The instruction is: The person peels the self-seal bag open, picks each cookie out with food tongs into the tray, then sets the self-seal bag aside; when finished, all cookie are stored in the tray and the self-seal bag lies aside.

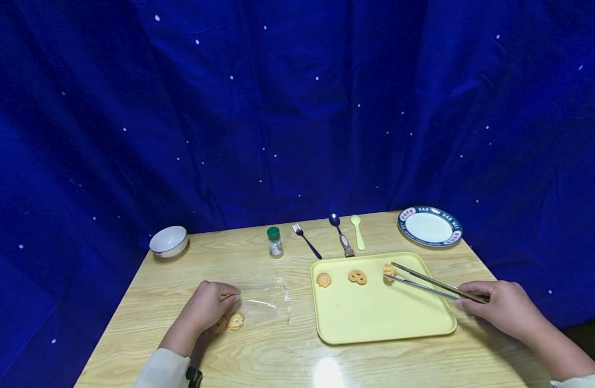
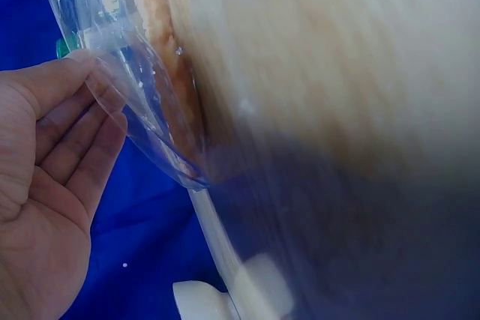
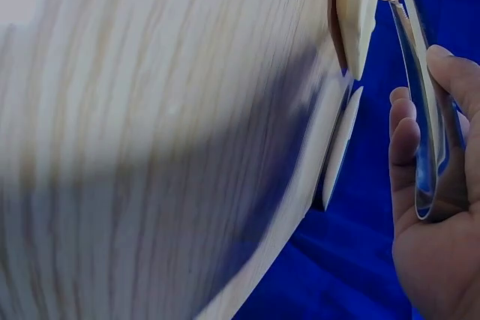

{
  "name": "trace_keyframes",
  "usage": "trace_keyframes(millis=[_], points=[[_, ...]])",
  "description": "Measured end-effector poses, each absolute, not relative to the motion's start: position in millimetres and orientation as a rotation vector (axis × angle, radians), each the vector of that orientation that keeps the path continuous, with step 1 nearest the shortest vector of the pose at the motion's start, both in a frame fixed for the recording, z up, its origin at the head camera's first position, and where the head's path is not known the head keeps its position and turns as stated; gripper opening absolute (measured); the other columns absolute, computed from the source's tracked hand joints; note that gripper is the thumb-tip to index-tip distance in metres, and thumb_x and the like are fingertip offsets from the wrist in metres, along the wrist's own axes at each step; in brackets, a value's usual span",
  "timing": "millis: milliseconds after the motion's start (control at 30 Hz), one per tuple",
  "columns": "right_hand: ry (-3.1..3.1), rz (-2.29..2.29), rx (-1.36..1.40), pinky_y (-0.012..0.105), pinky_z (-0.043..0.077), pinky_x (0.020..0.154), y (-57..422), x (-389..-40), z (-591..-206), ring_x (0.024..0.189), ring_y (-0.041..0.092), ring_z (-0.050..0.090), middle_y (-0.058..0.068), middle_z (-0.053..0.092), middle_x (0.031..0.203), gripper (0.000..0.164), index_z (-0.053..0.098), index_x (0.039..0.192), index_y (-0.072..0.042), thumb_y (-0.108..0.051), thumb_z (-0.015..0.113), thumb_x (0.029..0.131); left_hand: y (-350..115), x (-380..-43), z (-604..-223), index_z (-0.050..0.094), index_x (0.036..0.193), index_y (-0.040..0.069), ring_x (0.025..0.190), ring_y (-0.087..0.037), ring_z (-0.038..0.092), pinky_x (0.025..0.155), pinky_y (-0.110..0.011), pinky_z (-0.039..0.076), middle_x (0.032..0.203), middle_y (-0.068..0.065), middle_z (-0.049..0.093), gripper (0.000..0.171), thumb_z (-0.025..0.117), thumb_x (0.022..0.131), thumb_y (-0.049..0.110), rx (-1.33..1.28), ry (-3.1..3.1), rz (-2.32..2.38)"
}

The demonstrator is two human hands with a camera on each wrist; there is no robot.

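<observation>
My left hand (image 1: 209,305) pinches the edge of a clear plastic bag (image 1: 265,302) between thumb and fingers, left of the tray. Two cookies (image 1: 236,321) show at the bag's near side, one partly behind the hand; the left wrist view shows a cookie (image 2: 166,58) behind the clear film. In my right hand (image 1: 503,307) are metal tongs (image 1: 438,284), their tips closed round a swirled cookie (image 1: 389,270) over the right part of the yellow tray (image 1: 380,323). Whether that cookie touches the tray I cannot tell. A swirled cookie (image 1: 324,279) and a pretzel-shaped cookie (image 1: 358,277) lie on the tray.
Along the back of the wooden table (image 1: 258,355) stand a white bowl (image 1: 168,241) and a green-capped jar (image 1: 275,242). A fork (image 1: 307,241), a dark spoon (image 1: 341,235), a pale green spoon (image 1: 358,233) and a rimmed plate (image 1: 429,226) lie further right. A blue curtain (image 1: 288,108) hangs behind.
</observation>
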State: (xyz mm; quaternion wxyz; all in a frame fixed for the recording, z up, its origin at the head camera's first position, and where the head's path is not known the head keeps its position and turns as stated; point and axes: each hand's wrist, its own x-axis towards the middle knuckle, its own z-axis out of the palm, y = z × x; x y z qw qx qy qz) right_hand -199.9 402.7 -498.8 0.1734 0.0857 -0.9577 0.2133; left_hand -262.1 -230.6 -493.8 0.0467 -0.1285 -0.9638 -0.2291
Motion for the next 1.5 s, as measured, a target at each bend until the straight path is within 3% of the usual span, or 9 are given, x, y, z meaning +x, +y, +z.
trace_keyframes(millis=[100, 600, 933, 1167, 1367, 1500], points=[[-2.722, 0.584, 0.237, 0.019, 0.050, 0.066, 405.8, -200.5, -498.9, 0.085, -0.007, 0.063, -0.004, 0.079, 0.093, 0.026, 0.081, 0.095, -0.029, -0.040, 0.091, 0.074, -230.5, -261.7, -493.8, 0.083, 0.101, 0.017, 0.106, -0.021, 0.074, 0.093, -0.045, 0.060, 0.105, 0.001, 0.079, 0.011, 0.076, 0.094, 0.018, -0.377, -2.945, -0.712], [-2.749, 0.638, 0.187, 0.018, 0.046, 0.063, 406.4, -199.0, -504.8, 0.080, -0.010, 0.057, -0.003, 0.079, 0.094, 0.027, 0.081, 0.096, -0.025, -0.040, 0.091, 0.075, -232.4, -261.7, -495.5, 0.083, 0.101, 0.017, 0.106, -0.022, 0.074, 0.093, -0.045, 0.060, 0.105, 0.002, 0.079, 0.011, 0.075, 0.094, 0.018, -0.382, -2.940, -0.709], [-2.729, 0.674, 0.196, 0.017, 0.043, 0.060, 400.9, -201.6, -507.6, 0.070, -0.007, 0.054, -0.011, 0.075, 0.086, 0.026, 0.081, 0.096, -0.024, -0.037, 0.091, 0.076, -231.9, -262.3, -495.4, 0.083, 0.100, 0.015, 0.104, -0.021, 0.075, 0.093, -0.043, 0.061, 0.103, 0.001, 0.079, 0.010, 0.076, 0.093, 0.017, -0.406, -2.928, -0.704], [-2.698, 0.741, 0.296, 0.006, 0.044, 0.068, 376.2, -208.8, -503.3, 0.083, -0.009, 0.061, -0.007, 0.078, 0.092, 0.024, 0.082, 0.096, -0.025, -0.035, 0.091, 0.076, -232.1, -262.0, -495.2, 0.083, 0.100, 0.015, 0.104, -0.021, 0.075, 0.092, -0.042, 0.061, 0.103, 0.001, 0.079, 0.010, 0.076, 0.093, 0.016, -0.412, -2.930, -0.709], [-2.780, 0.887, 0.402, 0.020, 0.055, 0.069, 339.3, -215.6, -495.3, 0.084, -0.005, 0.064, -0.008, 0.078, 0.095, 0.024, 0.081, 0.100, -0.023, -0.035, 0.087, 0.081, -231.5, -260.8, -493.7, 0.083, 0.101, 0.014, 0.105, -0.022, 0.074, 0.093, -0.043, 0.061, 0.103, 0.001, 0.079, 0.011, 0.075, 0.094, 0.016, -0.412, -2.942, -0.727], [-2.804, 0.970, 0.494, 0.021, 0.057, 0.070, 313.2, -223.8, -495.1, 0.084, -0.004, 0.066, -0.013, 0.077, 0.093, 0.021, 0.080, 0.100, -0.024, -0.034, 0.087, 0.082, -231.7, -261.6, -493.5, 0.083, 0.102, 0.014, 0.106, -0.021, 0.074, 0.094, -0.043, 0.060, 0.104, 0.001, 0.079, 0.011, 0.075, 0.094, 0.017, -0.415, -2.938, -0.716]])
